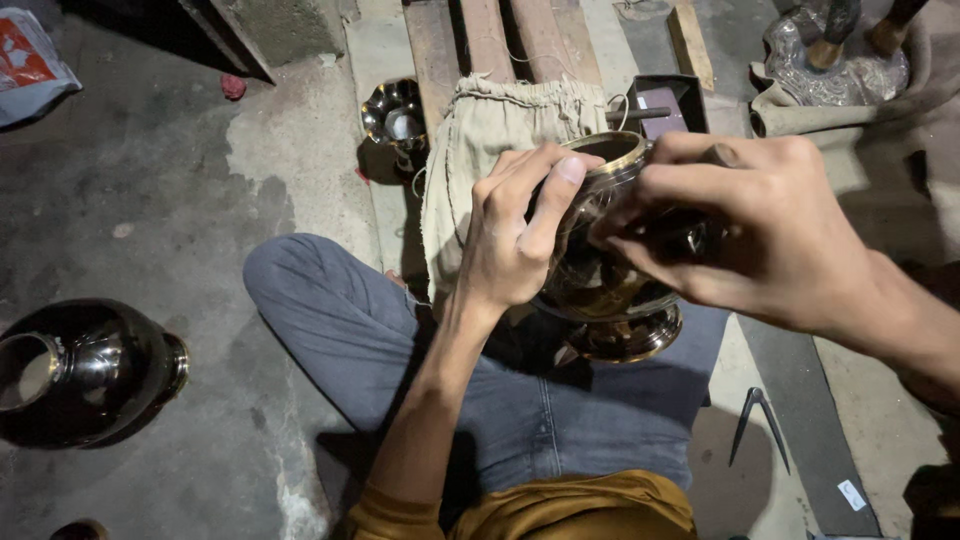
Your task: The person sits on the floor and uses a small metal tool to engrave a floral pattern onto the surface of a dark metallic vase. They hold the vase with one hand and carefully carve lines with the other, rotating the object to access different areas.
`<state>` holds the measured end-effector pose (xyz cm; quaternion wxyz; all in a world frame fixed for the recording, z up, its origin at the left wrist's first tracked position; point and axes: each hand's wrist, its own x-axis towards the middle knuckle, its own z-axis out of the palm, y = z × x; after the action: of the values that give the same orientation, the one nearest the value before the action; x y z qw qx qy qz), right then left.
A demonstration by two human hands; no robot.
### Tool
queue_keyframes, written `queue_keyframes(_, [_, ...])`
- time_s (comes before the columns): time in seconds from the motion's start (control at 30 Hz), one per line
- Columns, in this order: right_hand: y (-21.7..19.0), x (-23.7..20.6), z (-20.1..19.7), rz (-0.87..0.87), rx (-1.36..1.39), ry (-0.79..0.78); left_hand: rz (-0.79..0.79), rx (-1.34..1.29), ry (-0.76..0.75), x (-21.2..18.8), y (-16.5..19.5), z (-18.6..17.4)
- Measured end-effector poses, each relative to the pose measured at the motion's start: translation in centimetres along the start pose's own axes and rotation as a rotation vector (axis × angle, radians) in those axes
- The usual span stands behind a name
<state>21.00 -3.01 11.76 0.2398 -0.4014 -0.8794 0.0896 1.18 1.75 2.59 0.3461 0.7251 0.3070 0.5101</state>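
Note:
A shiny dark metal vase (600, 285) with a brass rim and a round foot is held tilted above my lap. My left hand (515, 235) grips its left side, the fingers curled over the rim. Pressed against the vase's right side, my right hand (745, 225) is closed around a small dark tool (680, 238), only partly visible. A beige cloth bag (470, 150) lies under and behind the vase, over my knee. I sit cross-legged in grey jeans (330, 320).
A large polished metal pot (85, 370) lies on the concrete floor at the left. A small fluted metal bowl (395, 115) stands beyond the bag. Metal dividers (757, 425) lie on the floor at the right. Wooden planks (500, 40) and an embossed silver piece (835, 65) are at the back.

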Motion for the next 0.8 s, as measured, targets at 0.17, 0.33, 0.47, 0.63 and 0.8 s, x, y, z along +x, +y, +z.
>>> queue_keyframes(0.17, [-0.2, -0.3, 0.6, 0.016, 0.002, 0.114, -0.006, 0.004, -0.002, 0.1, 0.0, 0.0])
queue_keyframes(0.33, [-0.1, 0.0, 0.4, 0.0, 0.0, 0.063, 0.011, -0.006, 0.005, 0.1, 0.1, 0.0])
queue_keyframes(0.47, [-0.3, 0.2, 0.1, 0.051, -0.015, -0.011, -0.007, 0.001, -0.003, 0.0, 0.2, -0.1])
queue_keyframes(0.63, [-0.5, 0.4, -0.2, 0.008, -0.032, -0.052, -0.018, -0.007, -0.011, -0.1, 0.2, -0.1])
queue_keyframes(0.8, [-0.8, 0.3, -0.5, 0.021, -0.024, -0.084, -0.01, -0.01, -0.014, -0.1, 0.2, -0.2])
